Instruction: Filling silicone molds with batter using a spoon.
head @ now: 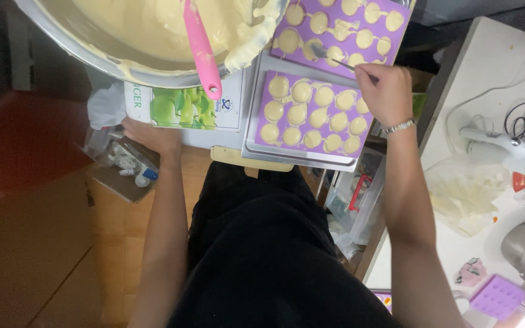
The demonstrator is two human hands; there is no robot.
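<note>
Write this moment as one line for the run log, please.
right hand: holds spoon over far purple mould | left hand: under carton edge | near purple mould: cavities filled | batter bowl: pink spatula inside

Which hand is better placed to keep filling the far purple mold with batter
The right hand, probably. It already grips a spoon whose tip rests over the far purple mold. The left hand sits low by the box under the batter bowl, apart from both molds.

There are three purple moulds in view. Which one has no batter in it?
The small purple mould on the white table, low right. Its cavities are bare; the two moulds by the right hand hold pale batter.
</note>
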